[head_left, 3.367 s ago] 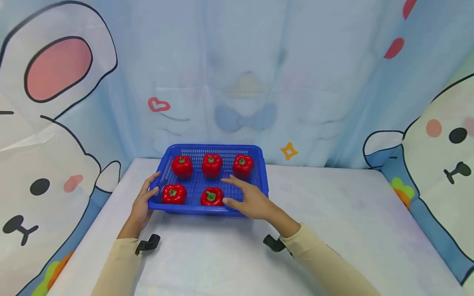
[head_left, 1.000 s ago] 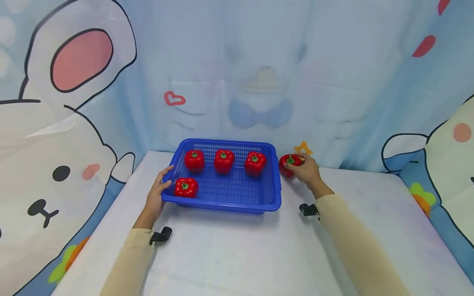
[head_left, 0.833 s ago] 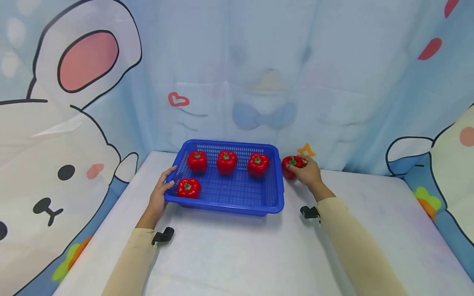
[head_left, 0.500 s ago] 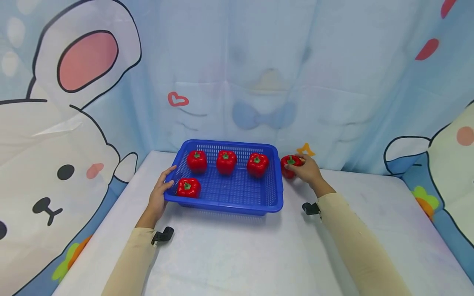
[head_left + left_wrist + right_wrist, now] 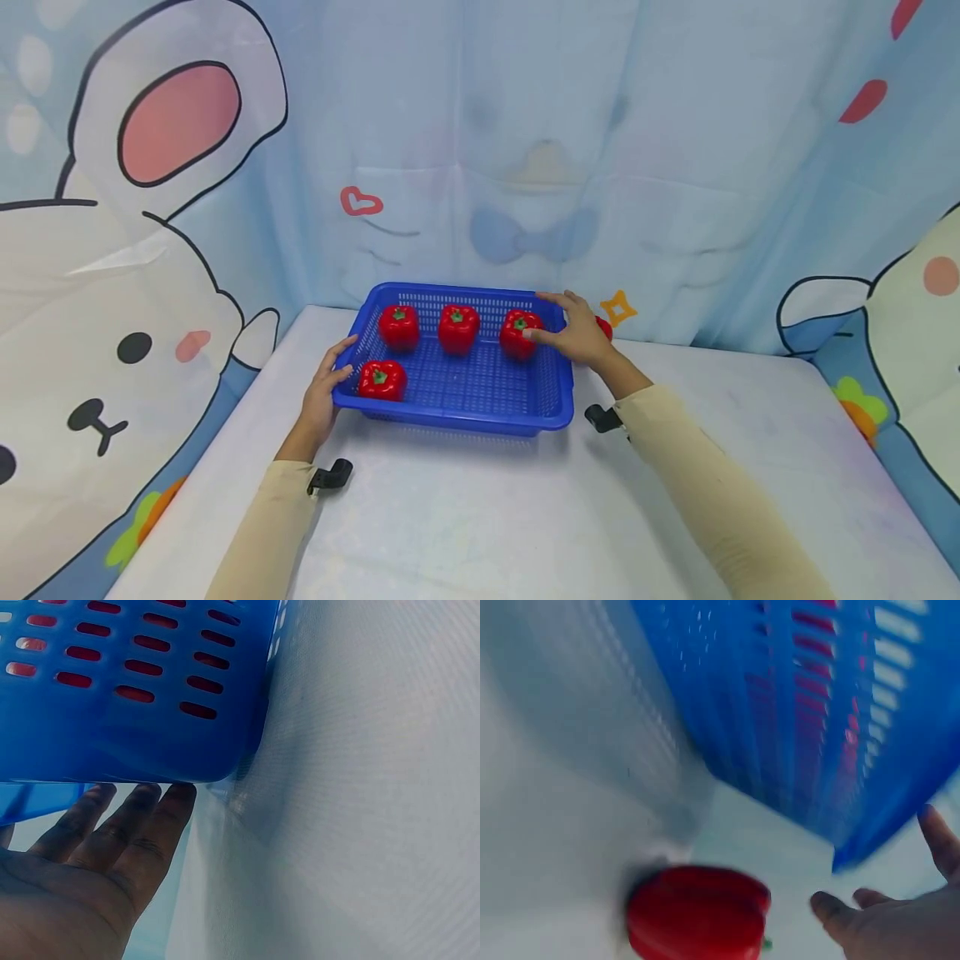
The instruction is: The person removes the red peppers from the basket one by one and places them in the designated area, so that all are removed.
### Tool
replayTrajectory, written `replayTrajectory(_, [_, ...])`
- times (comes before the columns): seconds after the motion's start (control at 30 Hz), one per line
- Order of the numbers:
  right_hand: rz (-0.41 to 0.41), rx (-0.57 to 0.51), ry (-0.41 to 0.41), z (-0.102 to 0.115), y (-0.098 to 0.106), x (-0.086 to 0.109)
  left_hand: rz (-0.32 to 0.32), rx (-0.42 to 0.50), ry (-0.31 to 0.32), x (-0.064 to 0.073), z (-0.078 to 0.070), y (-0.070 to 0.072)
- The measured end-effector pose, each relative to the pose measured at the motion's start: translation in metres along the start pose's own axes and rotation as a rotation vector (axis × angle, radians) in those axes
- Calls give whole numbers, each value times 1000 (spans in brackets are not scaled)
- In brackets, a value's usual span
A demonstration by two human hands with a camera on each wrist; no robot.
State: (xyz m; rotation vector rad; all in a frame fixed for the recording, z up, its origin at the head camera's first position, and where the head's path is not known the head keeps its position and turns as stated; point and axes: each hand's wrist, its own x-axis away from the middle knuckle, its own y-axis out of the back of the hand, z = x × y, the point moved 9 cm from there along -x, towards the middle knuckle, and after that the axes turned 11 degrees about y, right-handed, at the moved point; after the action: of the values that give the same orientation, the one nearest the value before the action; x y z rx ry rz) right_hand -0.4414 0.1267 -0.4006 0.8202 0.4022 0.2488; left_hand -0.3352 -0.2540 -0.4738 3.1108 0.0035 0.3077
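Note:
A blue plastic basket point(image 5: 465, 417) with slotted walls stands on the table. Three red bell peppers line its back row, the middle one point(image 5: 458, 329) among them, and one more pepper point(image 5: 382, 381) lies front left. My left hand point(image 5: 318, 408) holds the left rim, thumb above and fingers point(image 5: 154, 844) against the outside. Over the right rim reaches my right hand point(image 5: 581, 335), fingers spread and holding nothing, thumb close to the back right pepper point(image 5: 517, 335). Outside the basket, another pepper point(image 5: 697, 911) rests on the table, mostly hidden behind that hand in the head view.
A white cloth covers the table point(image 5: 465, 517). Directly behind the basket hangs a light blue printed curtain point(image 5: 525, 125). Black wrist cameras point(image 5: 330, 477) sit at both cuffs.
My right hand took a pepper from the front of the basket and put it on the table at the right. It has since let go and moved left over the basket rim.

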Motion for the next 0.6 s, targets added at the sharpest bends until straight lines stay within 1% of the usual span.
replayTrajectory(0.07, [65,32,-32,-2,-12,-3,-1,5,7,-1,2,0])
replayTrajectory(0.13, [93,54,-56,-5,-21,-5,3,12,7,-2,2,-1])
replayTrajectory(0.27, [70,51,-90,-12,-27,-10,14,18,-1,-3,2,-3])
replayTrajectory(0.4, [38,41,-95,-13,-27,-15,15,18,-10,-3,1,-3])
replayTrajectory(0.5, [49,67,-96,-12,-28,-18,14,12,-10,-3,1,-1])
replayTrajectory(0.6, [75,99,-94,-10,-30,-21,9,8,-7,-3,1,1])
